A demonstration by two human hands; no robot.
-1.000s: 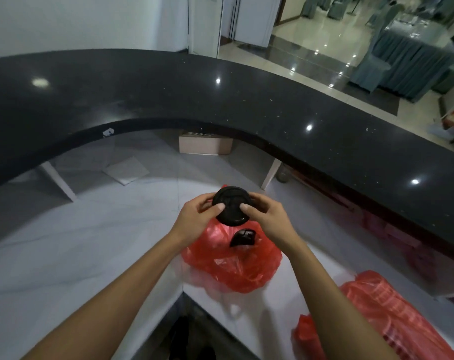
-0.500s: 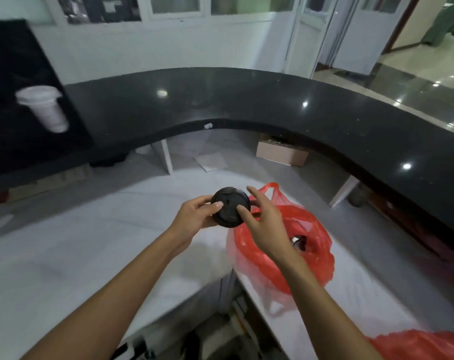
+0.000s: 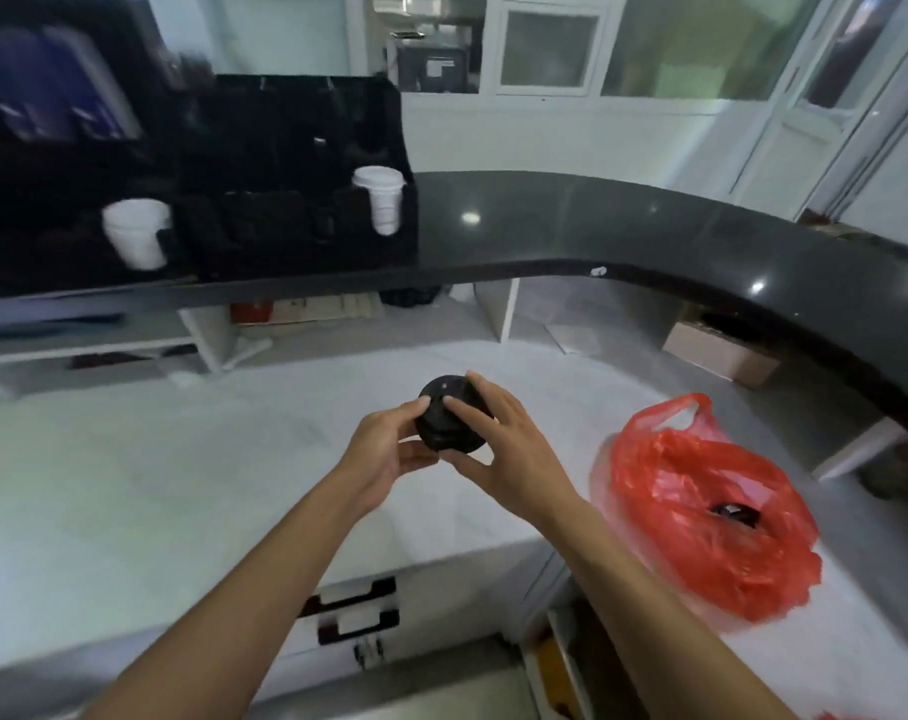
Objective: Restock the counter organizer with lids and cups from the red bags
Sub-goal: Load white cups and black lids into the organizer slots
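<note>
Above the white counter (image 3: 129, 485), a small stack of black lids (image 3: 449, 420) is pinched by left hand (image 3: 384, 454) and right hand (image 3: 509, 449), organizer (image 3: 296, 189) at 11 o'clock; a loosened grip could spill lids.

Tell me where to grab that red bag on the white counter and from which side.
Take the red bag by its upright handle loop at the far end, coming from above. The loop stands clear of the crumpled body, and the bag mouth seems to open upward, so lifting there should keep the contents inside.
</note>
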